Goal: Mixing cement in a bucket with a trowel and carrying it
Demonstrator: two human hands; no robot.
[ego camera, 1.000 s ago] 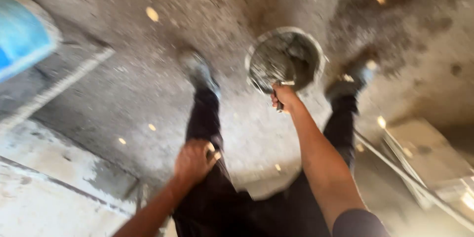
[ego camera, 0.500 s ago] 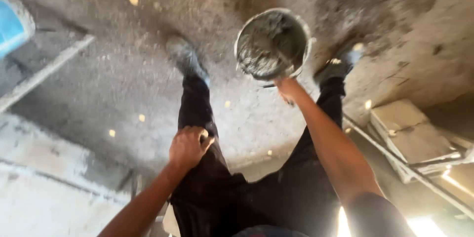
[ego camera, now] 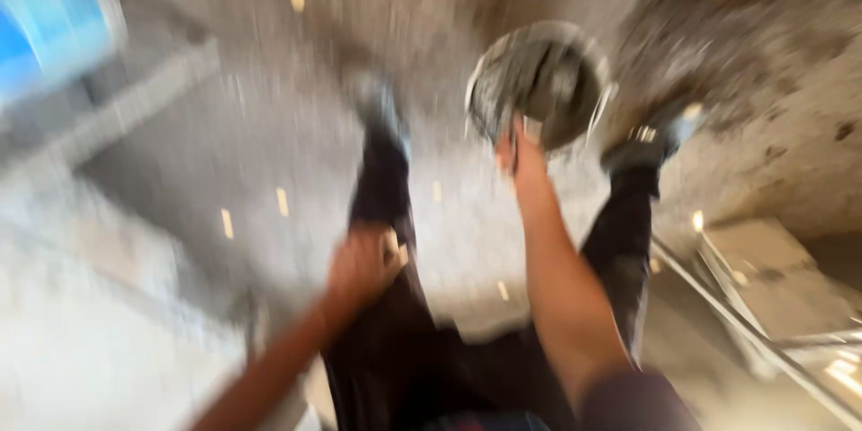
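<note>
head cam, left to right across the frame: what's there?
Blue object at the far left edge → left hand resting on the dark trouser leg → right hand at the near rim of the round grey bucket → pale flat slab at lower right. Heavy motion blur; finer detail unclear.

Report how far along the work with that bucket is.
Done: the round bucket already holds grey mix, and the concrete floor around it is spattered. In hand: the right hand is at the bucket's rim; motion blur hides its grip. The left hand rests closed on the dark trousers. Left: the bucket looks undumped.
</note>
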